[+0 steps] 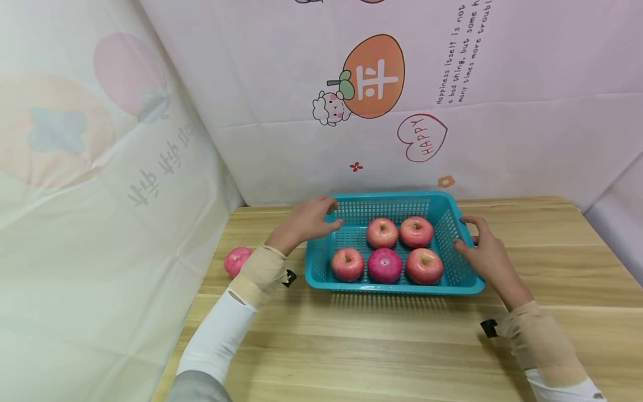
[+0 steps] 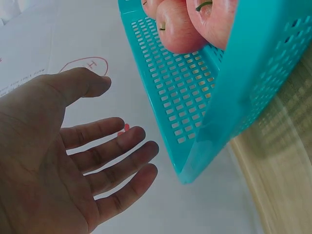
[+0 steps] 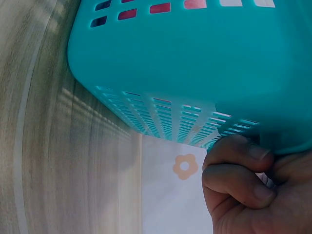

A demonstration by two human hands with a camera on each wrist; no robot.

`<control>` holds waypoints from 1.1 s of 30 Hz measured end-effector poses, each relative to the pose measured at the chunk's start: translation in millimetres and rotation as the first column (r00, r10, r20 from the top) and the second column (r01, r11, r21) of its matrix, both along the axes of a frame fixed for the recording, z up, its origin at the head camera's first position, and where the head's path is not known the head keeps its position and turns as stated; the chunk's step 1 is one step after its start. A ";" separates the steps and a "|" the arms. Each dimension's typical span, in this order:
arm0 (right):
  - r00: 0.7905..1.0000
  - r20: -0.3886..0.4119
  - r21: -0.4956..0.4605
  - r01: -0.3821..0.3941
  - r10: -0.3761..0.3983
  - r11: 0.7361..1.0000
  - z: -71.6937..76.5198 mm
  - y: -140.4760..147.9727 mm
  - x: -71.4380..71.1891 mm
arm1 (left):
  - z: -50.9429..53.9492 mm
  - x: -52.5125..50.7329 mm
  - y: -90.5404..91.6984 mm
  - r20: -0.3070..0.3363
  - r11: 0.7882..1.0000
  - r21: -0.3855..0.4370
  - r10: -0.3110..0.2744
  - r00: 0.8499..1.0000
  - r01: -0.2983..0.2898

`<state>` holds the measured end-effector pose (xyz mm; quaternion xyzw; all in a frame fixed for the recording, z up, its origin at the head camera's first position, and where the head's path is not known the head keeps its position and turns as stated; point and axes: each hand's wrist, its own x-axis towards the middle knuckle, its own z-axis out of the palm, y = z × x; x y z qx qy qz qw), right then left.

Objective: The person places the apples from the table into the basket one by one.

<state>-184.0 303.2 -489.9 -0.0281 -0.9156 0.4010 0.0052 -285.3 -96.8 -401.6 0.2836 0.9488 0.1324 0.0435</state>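
A blue-green plastic basket (image 1: 397, 288) with slotted sides holds several red apples (image 1: 424, 266). Among them, one deeper magenta fruit (image 1: 384, 264) sits in the front row. My right hand (image 1: 484, 251) grips the basket's right rim; in the right wrist view its fingers (image 3: 239, 170) curl at the edge. Over at the left end, my left hand (image 1: 308, 220) hovers by the rim. The left wrist view has that hand (image 2: 83, 151) with spread, loosely bent fingers, holding nothing and apart from the basket (image 2: 180, 112).
Left of the basket, a pink fruit (image 1: 237, 261) lies on the wooden table (image 1: 372, 346), partly behind the left forearm. A printed white cloth (image 1: 281, 151) hangs directly behind the basket, and another cloth (image 1: 125, 268) borders the table's left side.
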 end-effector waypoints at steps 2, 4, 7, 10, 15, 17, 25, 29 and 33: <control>1.000 -0.002 -0.001 -0.001 0.001 1.000 -0.3 -0.5 -0.2 | -0.6 -0.1 -3.3 0.001 1.000 0.004 0.006 1.000 -0.006; 1.000 -0.002 -0.002 -0.002 0.002 1.000 -0.5 -1.0 -0.5 | -0.8 0.2 -6.9 0.006 1.000 0.011 0.017 1.000 -0.017; 1.000 -0.002 -0.004 -0.003 0.003 1.000 -0.4 -1.2 -1.1 | -0.9 0.6 -12.9 0.012 0.999 0.028 0.021 1.000 -0.022; 1.000 -0.004 -0.003 -0.003 0.003 1.000 -0.1 -0.9 -1.3 | -2.3 0.3 -18.4 0.008 0.999 0.048 0.025 1.000 -0.025; 1.000 -0.013 0.000 0.001 -0.001 1.000 0.0 -0.6 -1.1 | -4.1 1.5 -26.7 0.009 0.997 0.064 0.046 0.999 -0.046; 1.000 -0.014 -0.001 0.001 -0.001 1.000 -0.2 -0.6 -1.0 | -4.7 2.5 -29.8 0.007 0.996 0.065 0.054 0.999 -0.054; 1.000 -0.020 0.001 0.001 -0.001 1.000 -1.5 0.0 -0.9 | -6.7 6.0 -41.3 0.002 0.993 0.095 0.076 0.997 -0.075; 1.000 -0.017 0.000 0.000 0.000 1.000 -1.9 0.2 -0.5 | -8.1 7.8 -46.7 0.012 0.991 0.106 0.085 0.996 -0.086; 1.000 -0.015 -0.001 -0.003 0.003 1.000 -2.2 0.4 -0.6 | -8.7 9.5 -50.9 0.023 0.989 0.116 0.094 0.995 -0.096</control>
